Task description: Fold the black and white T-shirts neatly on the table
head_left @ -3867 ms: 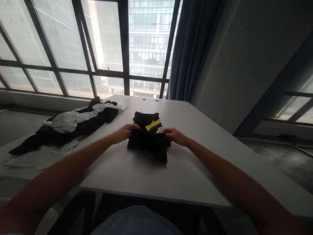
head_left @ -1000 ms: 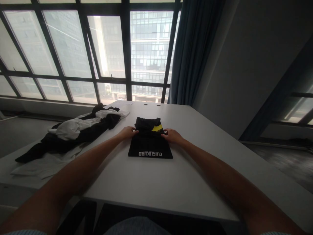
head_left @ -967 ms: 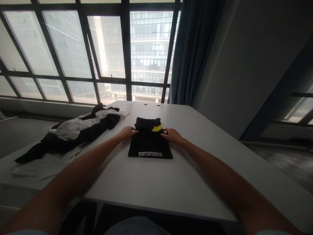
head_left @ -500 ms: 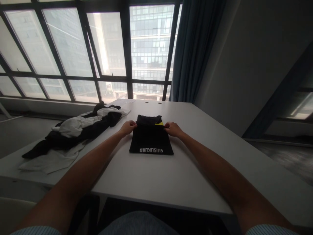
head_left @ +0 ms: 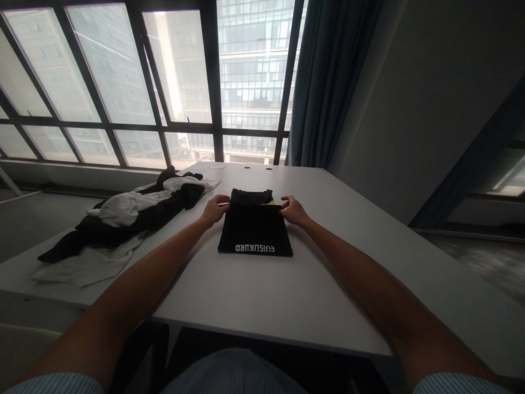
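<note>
A folded black T-shirt (head_left: 256, 227) lies in front of me, with upside-down white lettering along its near edge. Beyond its fold, a black upper part and a small yellow patch show. My left hand (head_left: 215, 210) is at the fold's left corner, its fingertips closed on the cloth edge. At the right corner, my right hand (head_left: 294, 211) grips the cloth low between its fingers, while one finger stands raised above it. The exact grip of the fingertips is partly hidden.
A heap of black and white clothes (head_left: 135, 210) stretches along the left side of the white table (head_left: 262, 301). Behind stand framed windows (head_left: 180, 71) and a blue curtain (head_left: 332, 82). A grey wall (head_left: 402, 109) rises to the right.
The fold's edge has shifted slightly away from me, covering more of the yellow patch. Both hands have moved a little with it, and their fingers look more spread. The view has tilted slightly.
</note>
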### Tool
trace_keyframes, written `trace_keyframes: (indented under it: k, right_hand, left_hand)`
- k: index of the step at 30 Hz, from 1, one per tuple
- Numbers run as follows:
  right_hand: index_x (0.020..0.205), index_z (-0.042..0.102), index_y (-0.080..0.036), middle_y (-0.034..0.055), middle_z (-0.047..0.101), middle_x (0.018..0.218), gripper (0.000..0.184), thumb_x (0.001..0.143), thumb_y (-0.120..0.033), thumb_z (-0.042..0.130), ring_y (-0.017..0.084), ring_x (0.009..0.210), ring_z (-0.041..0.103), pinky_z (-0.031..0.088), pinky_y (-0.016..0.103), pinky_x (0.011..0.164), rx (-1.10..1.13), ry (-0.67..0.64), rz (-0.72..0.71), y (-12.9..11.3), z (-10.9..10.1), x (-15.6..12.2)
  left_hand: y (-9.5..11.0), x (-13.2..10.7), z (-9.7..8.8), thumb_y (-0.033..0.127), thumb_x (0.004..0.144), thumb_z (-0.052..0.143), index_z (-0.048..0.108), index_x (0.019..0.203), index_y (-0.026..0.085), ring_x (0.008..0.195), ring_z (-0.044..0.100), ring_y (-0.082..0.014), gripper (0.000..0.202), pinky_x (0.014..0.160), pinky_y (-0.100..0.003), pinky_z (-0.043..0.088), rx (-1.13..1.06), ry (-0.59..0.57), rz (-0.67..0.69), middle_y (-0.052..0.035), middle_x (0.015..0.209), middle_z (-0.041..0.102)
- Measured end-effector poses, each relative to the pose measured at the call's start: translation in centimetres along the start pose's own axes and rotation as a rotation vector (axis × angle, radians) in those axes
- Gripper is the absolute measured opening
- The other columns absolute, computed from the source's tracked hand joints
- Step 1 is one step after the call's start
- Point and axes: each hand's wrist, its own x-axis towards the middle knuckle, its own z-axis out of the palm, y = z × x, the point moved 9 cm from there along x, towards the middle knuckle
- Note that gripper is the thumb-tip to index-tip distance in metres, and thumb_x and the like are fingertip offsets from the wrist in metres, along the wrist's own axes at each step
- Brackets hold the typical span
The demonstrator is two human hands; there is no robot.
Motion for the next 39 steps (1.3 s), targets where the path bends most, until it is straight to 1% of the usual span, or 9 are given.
trace_keyframes:
  k: [2, 5, 9, 12, 14, 19, 26, 32, 39]
  right_hand:
    - [0.145, 0.047, -0.013, 0.0175, 0.064, 0.132, 0.059, 0.088, -0.020, 0.064, 0.028, 0.114, 0.064, 0.050, 0.039, 0.098, -0.279, 0.043, -0.049, -0.6, 0.0, -0.5]
    - [0.142, 0.053, -0.016, 0.0156, 0.061, 0.139, 0.049, 0.095, -0.028, 0.057, 0.029, 0.121, 0.061, 0.046, 0.039, 0.103, -0.472, 0.030, -0.128, -2.2, 1.0, -1.4]
    - [0.137, 0.061, -0.017, 0.0130, 0.062, 0.140, 0.043, 0.101, -0.036, 0.050, 0.027, 0.128, 0.058, 0.042, 0.038, 0.109, -0.463, -0.057, -0.238, -5.0, 3.3, -2.7]
    - [0.146, 0.054, -0.016, 0.0124, 0.051, 0.154, 0.054, 0.102, -0.046, 0.048, 0.026, 0.142, 0.046, 0.033, 0.038, 0.118, -0.443, -0.203, -0.341, -6.2, 6.0, -3.8]
    - [0.153, 0.047, -0.015, 0.0123, 0.039, 0.162, 0.061, 0.103, -0.050, 0.044, 0.026, 0.150, 0.034, 0.026, 0.040, 0.123, -0.444, -0.295, -0.327, -5.8, 7.5, -4.2]
    - [0.160, 0.035, -0.016, 0.0114, 0.025, 0.168, 0.068, 0.104, -0.055, 0.035, 0.025, 0.156, 0.019, 0.016, 0.045, 0.126, -0.433, -0.375, -0.243, -4.0, 8.6, -4.2]
    - [0.163, 0.025, -0.015, 0.0088, 0.016, 0.170, 0.078, 0.103, -0.064, 0.029, 0.024, 0.158, 0.012, 0.013, 0.045, 0.126, -0.487, -0.376, -0.096, -1.4, 6.9, -4.4]
    - [0.164, 0.025, -0.017, 0.0082, 0.017, 0.170, 0.076, 0.103, -0.063, 0.029, 0.026, 0.157, 0.017, 0.016, 0.046, 0.126, -0.520, -0.360, -0.067, 0.6, 4.7, -5.5]
    - [0.161, 0.032, -0.014, 0.0113, 0.028, 0.167, 0.069, 0.105, -0.056, 0.029, 0.025, 0.155, 0.023, 0.019, 0.047, 0.125, -0.507, -0.284, -0.071, 1.2, 3.5, -6.4]
  left_hand:
    - [0.6, -0.5, 0.1, 0.020, 0.080, 0.066, 0.070, 0.108, 0.017, 0.116, 0.067, -0.0292, 0.029, 0.104, -0.047, 0.051, 0.180, 0.030, 0.049, -0.0116, 0.122, 0.072]
    - [2.2, -1.8, 2.8, 0.026, 0.088, 0.058, 0.074, 0.109, 0.021, 0.125, 0.063, -0.0283, 0.027, 0.115, -0.044, 0.043, 0.401, -0.120, 0.199, -0.0080, 0.127, 0.072]
    - [2.7, -4.3, 7.4, 0.044, 0.098, 0.046, 0.071, 0.126, 0.019, 0.139, 0.052, -0.0287, 0.045, 0.120, -0.042, 0.035, 0.615, -0.405, 0.325, -0.0105, 0.148, 0.059]
    - [1.6, -5.2, 9.0, 0.050, 0.099, 0.044, 0.059, 0.143, 0.018, 0.151, 0.034, -0.0292, 0.056, 0.124, -0.046, 0.023, 0.692, -0.509, 0.287, -0.0110, 0.161, 0.041]
    - [0.7, -5.3, 9.3, 0.052, 0.099, 0.043, 0.052, 0.149, 0.019, 0.154, 0.026, -0.0288, 0.061, 0.125, -0.047, 0.019, 0.726, -0.548, 0.256, -0.0107, 0.165, 0.033]
    - [-0.4, -5.1, 9.2, 0.056, 0.099, 0.041, 0.044, 0.155, 0.021, 0.156, 0.018, -0.0281, 0.066, 0.125, -0.048, 0.015, 0.766, -0.582, 0.219, -0.0103, 0.167, 0.026]
    - [-1.2, -4.8, 7.9, 0.062, 0.096, 0.041, 0.042, 0.157, 0.018, 0.156, 0.017, -0.0307, 0.075, 0.125, -0.047, 0.016, 0.802, -0.558, 0.153, -0.0119, 0.166, 0.028]
    - [-2.0, -4.6, 5.7, 0.068, 0.094, 0.035, 0.045, 0.154, 0.015, 0.157, 0.017, -0.0298, 0.080, 0.124, -0.045, 0.017, 0.825, -0.537, 0.136, -0.0142, 0.165, 0.031]
    - [-2.3, -5.8, 3.5, 0.067, 0.097, 0.026, 0.026, 0.163, 0.013, 0.157, 0.012, -0.0321, 0.085, 0.124, -0.050, 0.014, 0.919, -0.566, 0.075, -0.0147, 0.169, 0.014]
